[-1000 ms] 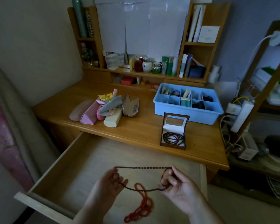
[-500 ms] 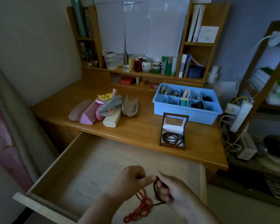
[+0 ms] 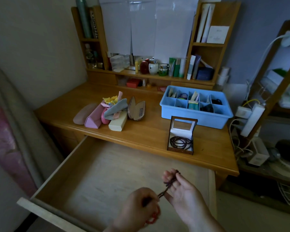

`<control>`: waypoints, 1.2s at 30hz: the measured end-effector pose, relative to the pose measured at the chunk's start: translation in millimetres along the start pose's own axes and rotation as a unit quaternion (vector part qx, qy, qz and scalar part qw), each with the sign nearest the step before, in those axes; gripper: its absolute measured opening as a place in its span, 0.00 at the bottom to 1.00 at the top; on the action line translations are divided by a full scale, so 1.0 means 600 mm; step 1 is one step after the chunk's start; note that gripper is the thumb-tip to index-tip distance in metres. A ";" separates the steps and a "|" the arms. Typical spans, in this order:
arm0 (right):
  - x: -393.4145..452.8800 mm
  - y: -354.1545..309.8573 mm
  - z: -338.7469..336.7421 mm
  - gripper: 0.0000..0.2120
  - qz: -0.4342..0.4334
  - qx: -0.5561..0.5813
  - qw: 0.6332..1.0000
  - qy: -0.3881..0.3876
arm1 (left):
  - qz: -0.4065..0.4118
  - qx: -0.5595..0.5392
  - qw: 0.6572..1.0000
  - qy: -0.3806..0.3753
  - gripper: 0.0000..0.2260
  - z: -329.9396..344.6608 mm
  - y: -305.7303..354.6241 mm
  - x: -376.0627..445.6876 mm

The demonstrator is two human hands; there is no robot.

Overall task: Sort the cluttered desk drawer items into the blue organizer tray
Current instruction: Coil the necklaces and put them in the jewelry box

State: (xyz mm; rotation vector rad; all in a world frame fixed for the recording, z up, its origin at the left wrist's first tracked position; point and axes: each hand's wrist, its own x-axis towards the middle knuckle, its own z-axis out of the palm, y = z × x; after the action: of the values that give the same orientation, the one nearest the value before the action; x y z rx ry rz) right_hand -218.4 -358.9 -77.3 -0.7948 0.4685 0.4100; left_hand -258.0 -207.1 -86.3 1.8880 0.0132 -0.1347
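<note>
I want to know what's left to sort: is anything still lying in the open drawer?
No: the open drawer shows only its bare pale bottom, and the bead strand is held above it.

Dark bead strand (image 3: pixel 168 186) hangs taut btwn both hands over open drawer (image 3: pixel 97 174); blue organizer tray (image 3: pixel 196 115) sits on counter, compartments part-filled.

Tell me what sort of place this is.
Probably a bedroom or home study: a wooden desk with its drawer pulled open, a hutch shelf lined with cosmetic jars and tubes, and glasses cases beside a blue organizer tray.
</note>
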 end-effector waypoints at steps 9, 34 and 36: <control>-0.028 -0.010 0.004 0.16 0.028 -0.282 0.949 -0.138 | 0.091 0.102 0.989 0.058 0.14 0.000 0.061 0.025; -0.016 -0.032 -0.016 0.07 0.054 -0.153 0.981 -0.108 | -0.157 -0.250 0.955 0.024 0.15 0.018 0.049 0.041; -0.008 -0.041 -0.023 0.07 0.022 -0.111 0.993 -0.044 | -0.160 -0.233 0.959 0.034 0.15 0.026 0.044 0.045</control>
State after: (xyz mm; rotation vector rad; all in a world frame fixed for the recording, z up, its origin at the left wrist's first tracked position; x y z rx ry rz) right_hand -212.9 -385.7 -68.8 -0.9786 0.3618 0.5430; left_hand -230.3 -231.6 -68.8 1.4059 0.3686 -0.2636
